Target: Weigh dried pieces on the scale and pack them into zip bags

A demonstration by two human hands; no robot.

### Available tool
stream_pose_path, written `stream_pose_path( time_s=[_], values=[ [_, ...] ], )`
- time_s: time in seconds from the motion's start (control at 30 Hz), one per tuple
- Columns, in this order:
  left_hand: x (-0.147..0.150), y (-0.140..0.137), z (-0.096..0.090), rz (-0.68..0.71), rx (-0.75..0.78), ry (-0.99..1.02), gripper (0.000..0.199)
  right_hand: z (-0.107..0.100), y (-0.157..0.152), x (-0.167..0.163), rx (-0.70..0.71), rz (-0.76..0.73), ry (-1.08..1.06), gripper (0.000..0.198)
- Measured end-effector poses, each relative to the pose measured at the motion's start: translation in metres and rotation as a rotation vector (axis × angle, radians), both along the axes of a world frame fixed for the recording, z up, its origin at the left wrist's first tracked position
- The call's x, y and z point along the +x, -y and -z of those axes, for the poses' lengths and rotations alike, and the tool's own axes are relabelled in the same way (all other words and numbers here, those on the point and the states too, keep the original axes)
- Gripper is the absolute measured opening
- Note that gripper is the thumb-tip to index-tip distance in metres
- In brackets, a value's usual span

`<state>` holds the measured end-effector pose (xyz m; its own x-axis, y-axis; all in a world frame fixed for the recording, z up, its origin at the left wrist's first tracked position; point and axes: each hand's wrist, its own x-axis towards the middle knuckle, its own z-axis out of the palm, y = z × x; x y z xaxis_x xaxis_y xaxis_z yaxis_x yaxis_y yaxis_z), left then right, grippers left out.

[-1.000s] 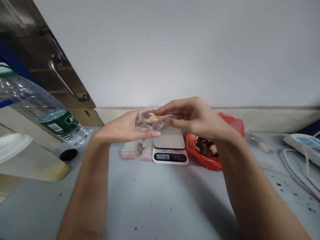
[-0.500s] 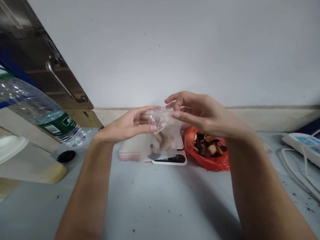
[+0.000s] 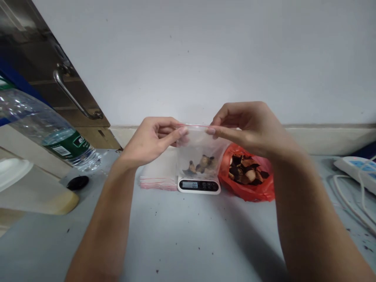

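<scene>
Between my hands hangs a clear zip-lock bag [image 3: 196,147], with several dried brown and pale slices [image 3: 204,163] at its bottom. My left hand [image 3: 155,139] pinches the bag's top left corner between thumb and fingers. At the top right, my right hand [image 3: 245,123] pinches the same red-lined edge. Behind and below the bag is a white digital scale [image 3: 199,186], its display reading 0.0; the bag hides most of its platform. A stack of flat zip-lock bags [image 3: 158,172] lies left of the scale. Right of it sits a red plastic bag [image 3: 246,192] full of dried slices [image 3: 248,170].
At left are a large water bottle [image 3: 67,143], a tub with a white lid [image 3: 35,188] and a black round cap [image 3: 78,183]. A white device [image 3: 357,168] with cables [image 3: 349,199] lies at right. The wall [image 3: 188,58] closes off the back; dark crumbs dot the table [image 3: 176,235].
Both hands have closed onto the zip-lock bag's top corners and stretched its edge straight. The slices inside have settled along the bottom, and the scale's display has come into view.
</scene>
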<state>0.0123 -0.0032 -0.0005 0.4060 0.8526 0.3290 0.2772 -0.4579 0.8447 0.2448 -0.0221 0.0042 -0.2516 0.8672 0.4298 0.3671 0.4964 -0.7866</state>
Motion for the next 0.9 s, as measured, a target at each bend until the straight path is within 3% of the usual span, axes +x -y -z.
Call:
stream_pose_path(
  time_s=[0.3, 0.47, 0.6, 0.9],
  values=[
    [0.009, 0.008, -0.001, -0.057, 0.253, -0.118, 0.018, -0.002, 0.003, -0.004, 0.020, -0.019, 0.212, 0.029],
    [0.013, 0.010, -0.001, -0.006, 0.279, -0.173, 0.021, -0.001, 0.001, -0.018, 0.094, -0.108, 0.206, 0.039],
    [0.010, 0.010, -0.001, 0.000, 0.358, -0.281, 0.025, 0.002, -0.002, -0.021, 0.037, -0.149, 0.146, 0.042],
    [-0.010, 0.011, -0.009, -0.139, 0.370, -0.313, 0.028, 0.005, -0.004, 0.019, -0.079, -0.086, 0.168, 0.036]
  ],
)
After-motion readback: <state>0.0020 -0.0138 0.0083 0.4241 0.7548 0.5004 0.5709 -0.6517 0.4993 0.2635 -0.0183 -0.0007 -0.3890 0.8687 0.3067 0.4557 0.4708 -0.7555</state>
